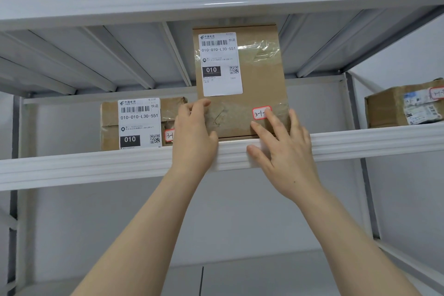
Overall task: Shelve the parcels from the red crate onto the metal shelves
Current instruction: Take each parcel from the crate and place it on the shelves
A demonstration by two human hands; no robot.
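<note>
label (221, 65) on upright parcel (262, 84): 010-010-L30-551, 010; left parcel (109, 125): same.

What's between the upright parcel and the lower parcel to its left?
Only the left hand, holding the upright parcel at its left edge, beside the lower parcel; head view.

Room on the metal shelf (96, 166)
Wide gap between upright parcel (242, 84) and right parcel (403, 106); left parcel (141, 125) just beside it; upper shelf (216, 0) close overhead.

Brown parcel (262, 84) upright on metal shelf (96, 166) — white 010 label (219, 65) outward, shorter parcel (134, 125) at left
</note>
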